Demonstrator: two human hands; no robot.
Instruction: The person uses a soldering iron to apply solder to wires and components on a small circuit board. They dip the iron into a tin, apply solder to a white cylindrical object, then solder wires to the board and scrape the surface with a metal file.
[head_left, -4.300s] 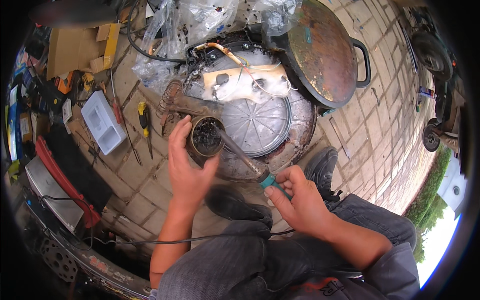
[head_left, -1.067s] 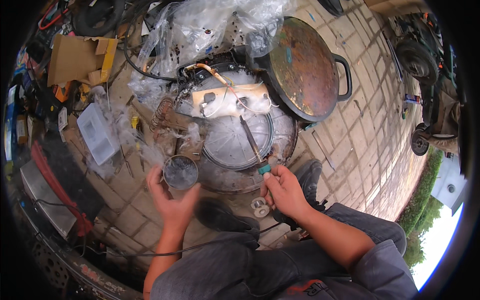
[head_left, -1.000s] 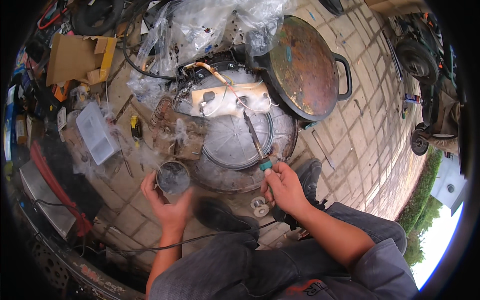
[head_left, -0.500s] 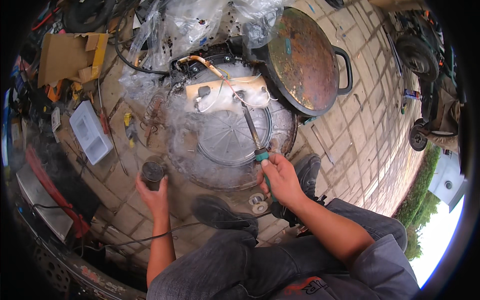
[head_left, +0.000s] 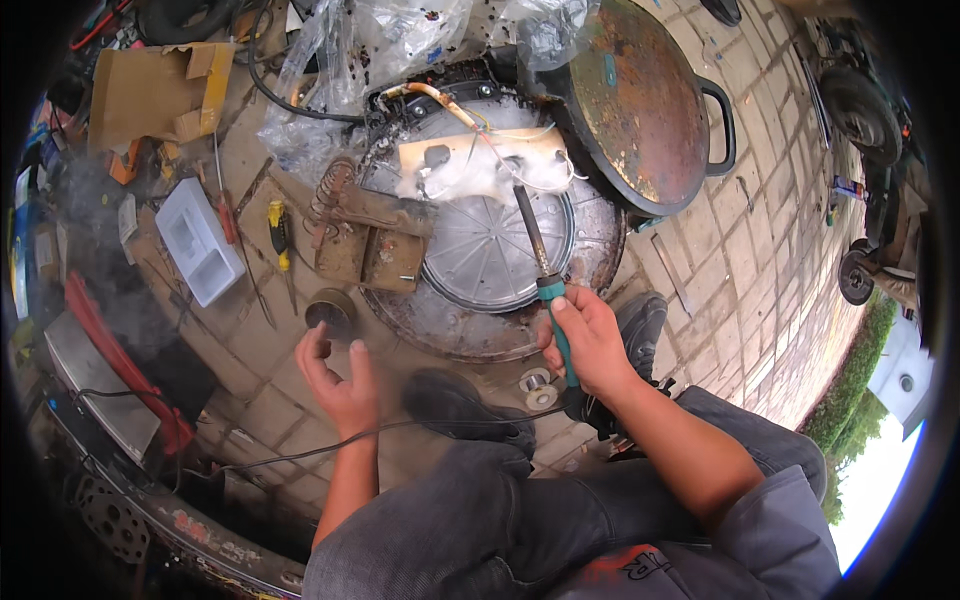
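Note:
My right hand (head_left: 592, 345) is closed round the green handle of a soldering iron (head_left: 532, 230). The iron's tip reaches the lower edge of a pale board (head_left: 415, 158) with dark components and thin wires; whether it touches is hard to tell. White smoke covers part of the board, which lies on a round, ribbed metal housing (head_left: 497, 240). My left hand (head_left: 342, 385) holds nothing, its fingers apart, just below a small round tin (head_left: 331, 314) on the paving. A spool of solder wire (head_left: 540, 388) lies beside my shoe.
A rusty round lid (head_left: 640, 110) with a black handle leans at the right of the housing. To the left lie a white plastic tray (head_left: 199, 242), a yellow screwdriver (head_left: 278, 235), a rusty metal bracket (head_left: 385, 245) and a cardboard box (head_left: 150, 95). A black cord (head_left: 300, 462) runs below my left hand.
My left hand has let go of the tin, which now stands on the paving. Smoke over the housing has thinned, uncovering the bracket. The iron stays in my right hand by the board.

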